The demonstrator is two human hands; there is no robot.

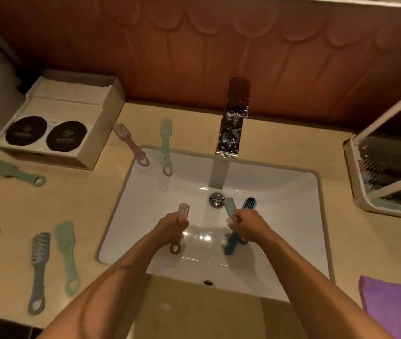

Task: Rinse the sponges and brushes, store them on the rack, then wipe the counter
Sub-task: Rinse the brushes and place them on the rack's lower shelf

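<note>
- The beige bench [72,211] fills the frame below a red-brown wall; a white rectangular sink [280,204] is set into its centre.
- A chrome faucet [233,118] stands at the upper centre, with water running down toward the drain [216,199].
- A white rack [385,172] sits at the right edge; a box of sachets [60,118] sits at the upper left; a purple cloth [395,304] lies at the lower right.
- Both forearms reach up from the bottom edge over the basin, well apart.
- The left hand [173,225] is closed round a pink brush [184,209], bristle head pointing up-frame.
- The right hand [248,226] is closed round two crossed brushes, a light blue brush [230,206] and a dark-bristled teal brush [249,203].
- Loose brushes lie on the bench at the left: a grey-blue brush [38,270] beside a green brush [68,255], and another green brush [16,172] under the box.
- A pink brush at the sink's rim [131,143] and a mint brush [165,145] have handles overhanging the basin.
</note>
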